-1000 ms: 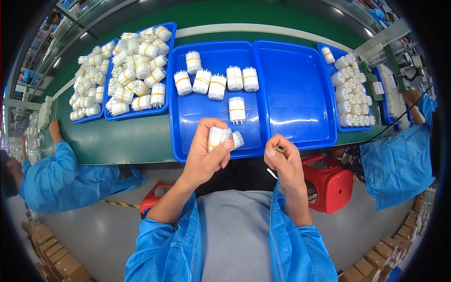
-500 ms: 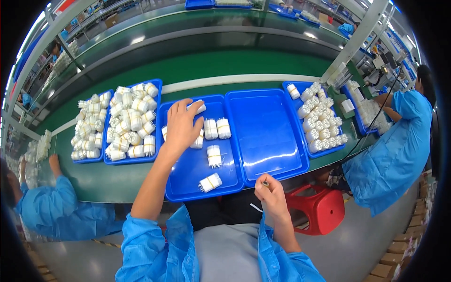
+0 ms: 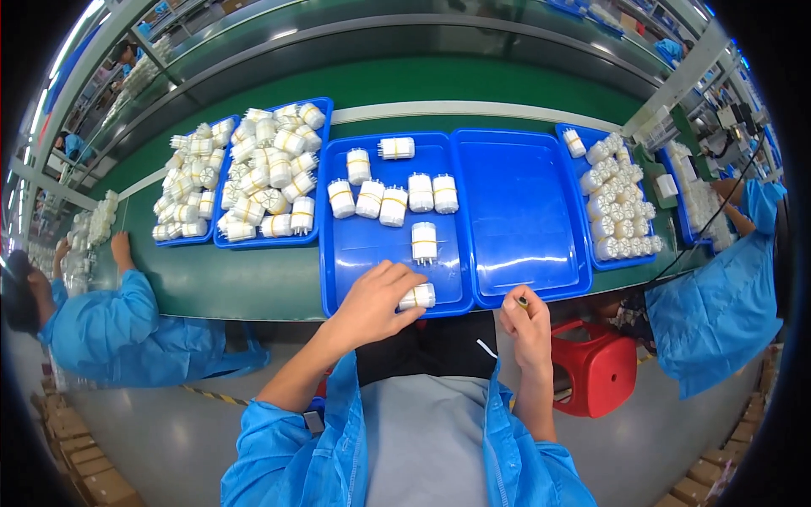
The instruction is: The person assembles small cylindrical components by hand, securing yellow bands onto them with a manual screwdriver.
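Gripping white bundle in left hand at near edge of blue tray; clutching dark-tipped tool in right hand by near edge of tabletop.

White bundle lies sideways; dark-ended tool mostly hidden.

Apparently passable bare tray beside white bundles

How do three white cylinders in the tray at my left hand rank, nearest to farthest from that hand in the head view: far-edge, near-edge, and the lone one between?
1. Near-edge cylinder, partly covered by the left hand.
2. Lone cylinder, right half of the blue tray.
3. Far-edge cylinder, lying along the back.
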`<act>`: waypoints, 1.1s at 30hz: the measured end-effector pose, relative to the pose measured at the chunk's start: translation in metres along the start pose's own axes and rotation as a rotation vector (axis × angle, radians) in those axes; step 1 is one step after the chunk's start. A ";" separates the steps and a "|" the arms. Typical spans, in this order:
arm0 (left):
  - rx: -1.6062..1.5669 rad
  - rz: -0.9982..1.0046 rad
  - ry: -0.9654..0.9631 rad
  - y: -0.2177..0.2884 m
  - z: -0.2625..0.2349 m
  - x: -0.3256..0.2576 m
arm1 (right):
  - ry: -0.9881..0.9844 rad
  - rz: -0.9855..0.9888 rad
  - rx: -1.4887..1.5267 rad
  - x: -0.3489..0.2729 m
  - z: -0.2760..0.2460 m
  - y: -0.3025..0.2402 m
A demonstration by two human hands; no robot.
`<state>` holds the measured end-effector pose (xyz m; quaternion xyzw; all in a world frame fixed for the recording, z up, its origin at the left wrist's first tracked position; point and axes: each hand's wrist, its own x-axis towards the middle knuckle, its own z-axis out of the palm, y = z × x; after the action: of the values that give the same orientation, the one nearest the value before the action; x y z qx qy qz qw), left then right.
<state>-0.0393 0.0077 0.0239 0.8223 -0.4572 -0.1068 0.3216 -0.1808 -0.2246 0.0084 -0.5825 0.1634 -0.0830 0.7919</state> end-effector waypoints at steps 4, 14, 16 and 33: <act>-0.009 0.015 -0.026 -0.005 -0.007 -0.007 | -0.010 -0.019 -0.024 0.002 0.004 0.005; 0.198 0.083 0.594 -0.054 -0.048 0.104 | 0.082 -0.045 -0.003 -0.006 -0.022 0.012; 0.346 0.040 0.709 -0.067 -0.055 0.107 | 0.073 -0.055 -0.019 -0.005 -0.019 0.009; -0.059 0.068 0.600 0.008 0.019 -0.018 | 0.733 -0.226 -0.104 0.020 -0.149 -0.021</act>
<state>-0.0641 0.0114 0.0125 0.7915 -0.3657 0.1385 0.4697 -0.2134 -0.3708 -0.0149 -0.5679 0.3743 -0.3641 0.6362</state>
